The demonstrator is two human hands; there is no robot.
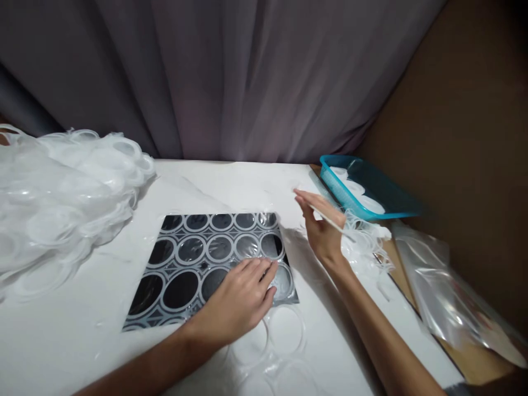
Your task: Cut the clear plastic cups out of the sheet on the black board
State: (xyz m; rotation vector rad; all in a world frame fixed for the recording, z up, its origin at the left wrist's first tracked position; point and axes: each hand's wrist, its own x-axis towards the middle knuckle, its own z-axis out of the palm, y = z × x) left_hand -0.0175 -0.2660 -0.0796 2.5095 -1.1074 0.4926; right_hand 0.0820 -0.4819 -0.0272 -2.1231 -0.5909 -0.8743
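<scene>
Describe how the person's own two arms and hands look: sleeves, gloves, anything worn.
Both are bare. The left hand and the right hand wear no gloves, and no rings, watch or bracelet show on the fingers or wrists. Both forearms are uncovered as far as the picture reaches; a bit of grey cloth at the bottom right corner, by the right arm, may be a sleeve edge, but that is unclear.

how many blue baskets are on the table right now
1: the blue basket sits at the table's far right edge, beyond the right hand.
</scene>
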